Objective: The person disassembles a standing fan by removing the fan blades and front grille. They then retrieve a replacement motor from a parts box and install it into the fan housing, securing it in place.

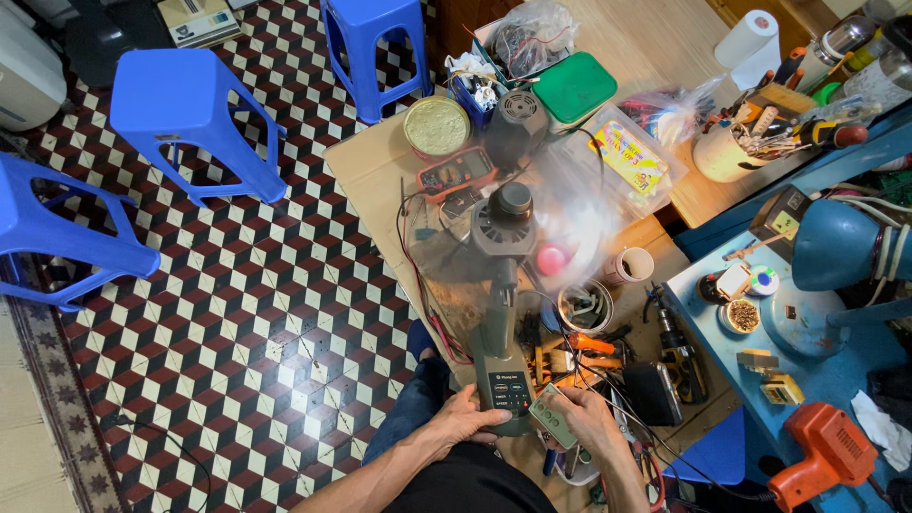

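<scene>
- My left hand (470,418) lay flat against the grey-green fan base (503,380) at the near edge of the desk (366,166), fingers (458,407) spread and gripping nothing.
- The fan (502,228) stood upright with its guard off and its blades a blur, so I judged it already ran; closing it up looked undone.
- My right hand (589,423) had its fingers closed on a small pale-green remote (553,418), just beside the base.
- Farther off lay an orange multimeter (458,173), a round gold tin (437,125), a green lid (574,87) and a clear packet with a yellow label (629,157).
</scene>
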